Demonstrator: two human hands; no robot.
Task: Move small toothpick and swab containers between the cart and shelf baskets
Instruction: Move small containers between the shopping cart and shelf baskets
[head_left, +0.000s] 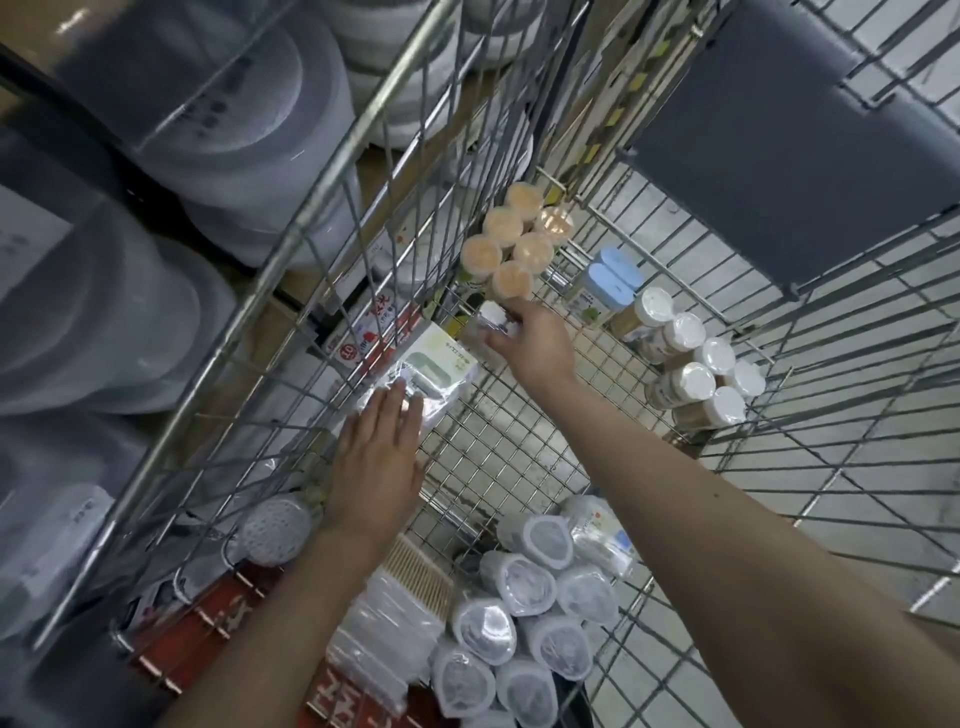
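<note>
1. Reaching deep into the wire cart (519, 441), my right hand (535, 345) has its fingers curled round a small clear container (493, 325) with a white top, near the cart's far left corner.
2. My left hand (376, 462) lies flat with straight fingers, pressing on a clear-wrapped flat packet (421, 374) that leans against the cart's left wall.
3. Just beyond the right hand I count six orange-topped containers (511, 241), bunched upright in the corner and touching each other.
4. To their right stand two blue-lidded containers (610, 283), side by side.
5. Further right, I count seven white-capped jars (696, 364) in a tight cluster by the right wall.
6. Nearest me lie about nine wrapped round tubs (524, 623); blur keeps me from an exact count.
7. Beside them lies a toothpick bundle (415, 577).
</note>
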